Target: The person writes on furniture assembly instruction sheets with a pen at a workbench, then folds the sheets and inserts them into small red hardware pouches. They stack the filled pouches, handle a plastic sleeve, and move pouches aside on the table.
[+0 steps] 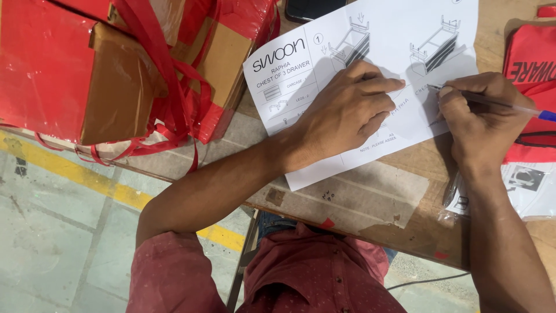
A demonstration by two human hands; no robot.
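A white instruction sheet (324, 87) with line drawings of drawers is being pinned flat to the table (370, 203) by the left hand (341, 113), whose fingers are being kept spread and pressed down, empty, apparently so that the paper is not shifted while it is being marked. At three o'clock from that hand, a pen (504, 105) with a blue end is being gripped by the right hand (483, 124); the fingers are being held closed around the barrel, and the tip is being kept against the sheet's right part. The pen is being slanted up and out towards three o'clock, as suits writing.

At ten o'clock from the left hand, a bundle of cardboard boxes (116, 75) wrapped in red plastic and red strapping is being left standing on the table corner, well apart from the sheet. At two o'clock from the right hand, a red bag (530, 64) is lying, and below it a clear packet (521, 188) with printed paper, whose contents cannot be told.

The table is being shown as worn brown board with patches of tape. Beneath it, at seven o'clock, a grey concrete floor (52, 243) crossed by a yellow line (87, 177) is being seen.
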